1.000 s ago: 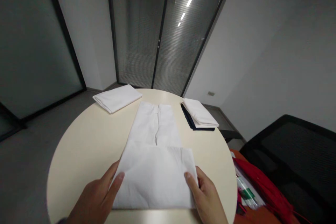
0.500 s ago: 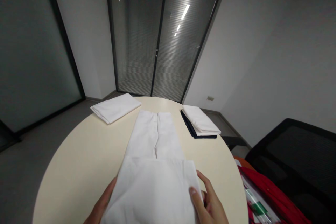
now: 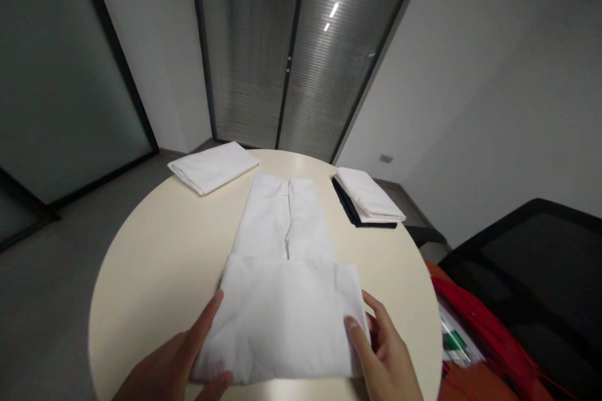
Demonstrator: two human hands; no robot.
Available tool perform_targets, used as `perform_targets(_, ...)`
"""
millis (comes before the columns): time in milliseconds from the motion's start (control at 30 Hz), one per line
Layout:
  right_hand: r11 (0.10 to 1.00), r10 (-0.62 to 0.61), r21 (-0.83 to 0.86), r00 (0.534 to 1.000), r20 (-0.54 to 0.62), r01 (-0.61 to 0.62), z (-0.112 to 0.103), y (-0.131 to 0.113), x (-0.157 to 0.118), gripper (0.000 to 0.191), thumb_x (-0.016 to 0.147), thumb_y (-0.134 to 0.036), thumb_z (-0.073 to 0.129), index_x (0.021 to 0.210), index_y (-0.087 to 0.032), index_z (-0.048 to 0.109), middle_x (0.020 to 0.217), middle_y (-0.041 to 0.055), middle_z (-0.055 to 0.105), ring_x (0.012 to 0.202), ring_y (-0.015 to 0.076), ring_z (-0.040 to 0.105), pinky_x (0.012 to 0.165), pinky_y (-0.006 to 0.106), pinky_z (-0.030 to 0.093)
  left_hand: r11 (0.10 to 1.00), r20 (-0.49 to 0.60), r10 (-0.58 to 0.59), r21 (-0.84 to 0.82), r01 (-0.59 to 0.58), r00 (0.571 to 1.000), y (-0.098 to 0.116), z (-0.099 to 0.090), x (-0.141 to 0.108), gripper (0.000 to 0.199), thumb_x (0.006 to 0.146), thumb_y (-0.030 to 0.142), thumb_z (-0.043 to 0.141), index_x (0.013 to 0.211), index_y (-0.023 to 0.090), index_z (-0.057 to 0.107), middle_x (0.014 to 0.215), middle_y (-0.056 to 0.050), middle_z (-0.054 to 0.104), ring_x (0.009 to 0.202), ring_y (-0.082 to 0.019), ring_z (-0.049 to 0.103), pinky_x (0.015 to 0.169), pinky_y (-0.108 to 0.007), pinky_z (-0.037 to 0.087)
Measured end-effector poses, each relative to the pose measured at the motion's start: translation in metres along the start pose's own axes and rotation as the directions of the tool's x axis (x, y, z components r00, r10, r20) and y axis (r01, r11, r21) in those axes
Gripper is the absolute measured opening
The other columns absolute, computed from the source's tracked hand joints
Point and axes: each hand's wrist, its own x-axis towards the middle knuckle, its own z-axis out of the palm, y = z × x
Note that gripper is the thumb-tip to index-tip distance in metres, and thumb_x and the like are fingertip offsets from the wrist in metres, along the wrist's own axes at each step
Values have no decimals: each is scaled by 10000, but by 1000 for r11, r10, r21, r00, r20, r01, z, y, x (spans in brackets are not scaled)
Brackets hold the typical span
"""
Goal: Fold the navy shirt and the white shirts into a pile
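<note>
A long white garment (image 3: 282,319) lies on the round table in front of me, its near part folded over into a wide flap. On its far part, two panels (image 3: 308,219) meet along a middle slit. My right hand (image 3: 383,344) grips the flap's right edge, thumb on top and fingers curled at the side. At the left edge, my left hand (image 3: 176,351) has its index finger stretched along the cloth and its thumb spread apart near the close corner. The rest of that hand's fingers are hidden.
The cream round table (image 3: 155,263) carries a folded white cloth (image 3: 214,168) at back left. A white folded cloth (image 3: 369,194) rests on a dark one (image 3: 348,203) at back right. Beside the table stands a black mesh chair (image 3: 531,263) with red fabric (image 3: 484,319) on its seat.
My view has tipped down, so the flap's near edge now shows. My left hand has shifted, its thumb now visible by the near corner; my right hand stays on the right edge.
</note>
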Motion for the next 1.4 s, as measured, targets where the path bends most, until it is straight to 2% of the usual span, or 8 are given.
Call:
perform_targets(167, 984, -13, -178, 1000, -27, 8, 4, -4, -1, 726, 945, -651, 582, 1517, -222, 462, 1284, 136, 745, 848, 217, 732, 663, 268, 552, 989, 32, -146, 16, 145, 989, 0, -2, 8, 581, 982, 537, 532, 1510, 298, 510, 1004, -17, 826, 805, -246, 807, 614, -256, 615)
perform_targets(433, 933, -79, -356, 994, -72, 49, 9, -11, -6, 753, 930, -583, 601, 1561, -212, 423, 1040, 84, 767, 723, 211, 698, 671, 289, 549, 975, 113, -190, 135, 174, 975, 8, -1, 14, 502, 1000, 487, 459, 1409, 261, 642, 666, 16, 718, 591, -216, 726, 566, -286, 558)
perform_targets(700, 889, -299, -357, 954, 20, 286, 8, -10, -3, 524, 992, -459, 565, 1471, -247, 578, 1234, 129, 684, 954, 248, 706, 750, 318, 585, 984, 94, -104, 157, 88, 990, 9, 3, 29, 431, 989, 514, 468, 1205, 296, 771, 991, -49, 826, 781, -262, 793, 705, -376, 630)
perform_targets(900, 907, -268, -331, 963, 24, 260, 9, -14, -4, 414, 1012, -460, 533, 1333, -255, 695, 1175, 106, 665, 936, 226, 704, 714, 296, 579, 998, 5, 57, 36, -57, 998, 9, -3, 33, 416, 1022, 469, 509, 1381, 296, 629, 1153, -18, 786, 979, -200, 780, 817, -255, 617)
perform_targets(1033, 911, -259, -332, 966, 4, 245, 10, -16, -3, 426, 1003, -483, 543, 1314, -240, 703, 1159, 105, 669, 934, 226, 696, 716, 300, 573, 991, -10, 103, 89, -102, 995, 6, 1, 34, 412, 1032, 467, 505, 1380, 275, 612, 1163, -38, 766, 1034, -223, 756, 884, -300, 606)
perform_targets(1233, 907, -244, -354, 970, 3, 229, 11, -13, -5, 402, 999, -501, 548, 1228, -238, 749, 1082, 99, 677, 846, 217, 686, 665, 309, 562, 995, -8, 62, 84, -61, 998, 5, 9, 30, 367, 1012, 489, 529, 1276, 280, 674, 1154, -35, 746, 1044, -235, 738, 932, -339, 595)
perform_targets(1333, 873, -301, -397, 953, 19, 284, -1, -21, -5, 374, 993, -492, 569, 1238, -270, 744, 1264, 118, 631, 982, 239, 691, 695, 315, 581, 1000, 19, -10, 23, 10, 1000, 4, -6, 41, 367, 1000, 504, 540, 1265, 292, 678, 1254, -36, 692, 1016, -209, 730, 886, -301, 597)
perform_targets(1400, 816, -410, -454, 912, -16, 359, -14, -37, 5, 354, 979, -481, 594, 1242, -293, 739, 1415, 121, 550, 1117, 270, 661, 762, 341, 590, 998, 16, -60, 2, 60, 998, 1, -24, 65, 413, 988, 537, 541, 1287, 276, 655, 1271, -52, 668, 941, -203, 714, 866, -320, 587)
